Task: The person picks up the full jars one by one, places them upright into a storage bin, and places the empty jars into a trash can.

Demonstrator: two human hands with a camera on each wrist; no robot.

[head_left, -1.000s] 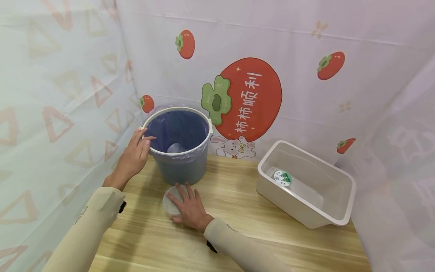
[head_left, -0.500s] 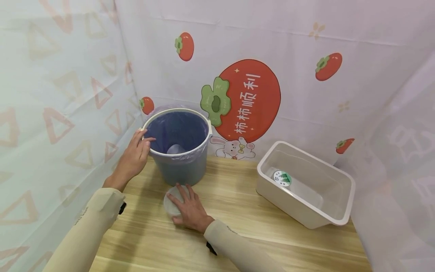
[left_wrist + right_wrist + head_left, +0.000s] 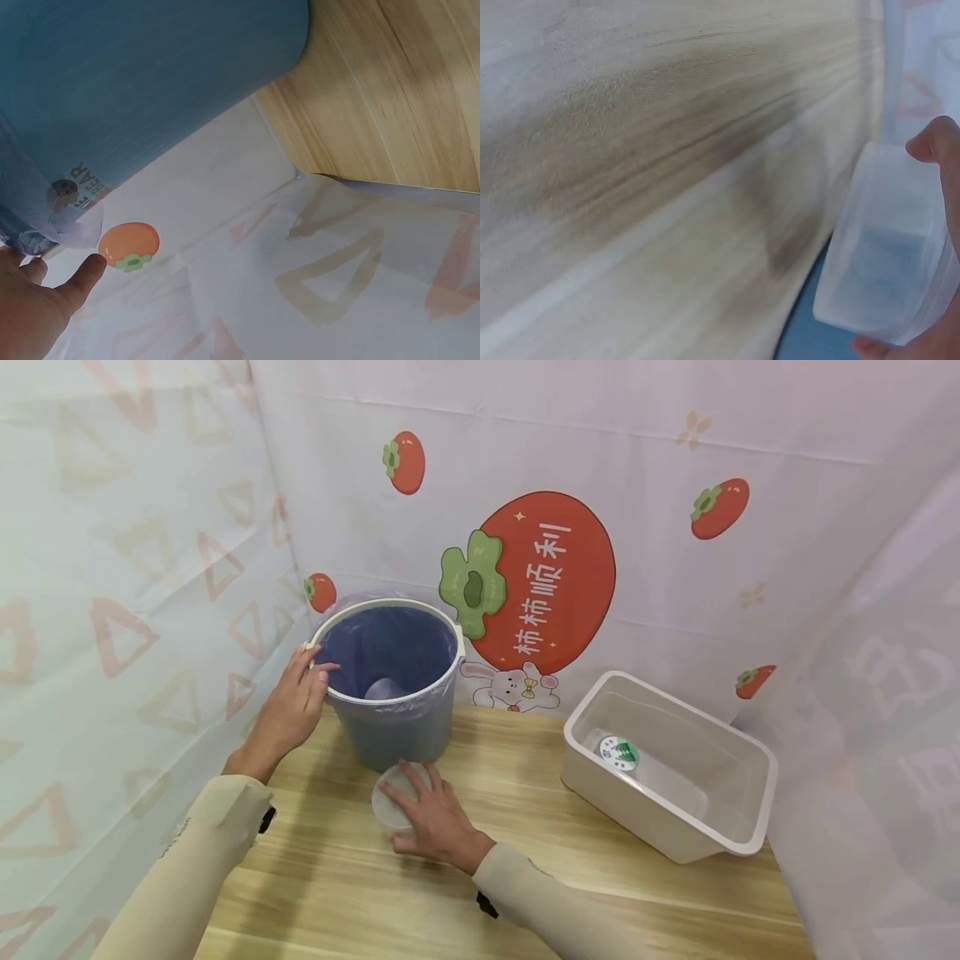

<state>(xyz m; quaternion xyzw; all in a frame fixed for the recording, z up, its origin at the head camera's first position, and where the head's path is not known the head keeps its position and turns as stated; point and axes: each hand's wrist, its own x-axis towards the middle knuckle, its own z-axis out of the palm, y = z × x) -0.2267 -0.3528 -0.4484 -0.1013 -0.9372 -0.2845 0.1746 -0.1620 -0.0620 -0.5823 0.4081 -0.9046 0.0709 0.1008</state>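
Note:
A blue-grey trash bin (image 3: 401, 735) with a white rim and a thin plastic liner stands at the back left; a pale round thing (image 3: 384, 688) lies in it. My left hand (image 3: 295, 697) holds the bin's left rim, fingertips over the edge; in the left wrist view one finger (image 3: 86, 276) sticks out beside the liner. Just in front of the bin, my right hand (image 3: 441, 818) grips a round translucent plastic food container (image 3: 388, 806) from above. In the right wrist view the container (image 3: 881, 247) sits between thumb and fingers, tilted in that view.
A beige rectangular tub (image 3: 600, 785) stands at the right on the wooden table (image 3: 517, 777). Inside its left end is a clear container with a green-and-white round label (image 3: 619, 752). Printed cloth (image 3: 645, 460) hangs behind and on both sides.
My right hand and the food container have shifted a little to the right along the bin's front. The left hand stays at the rim. The head view has moved slightly.

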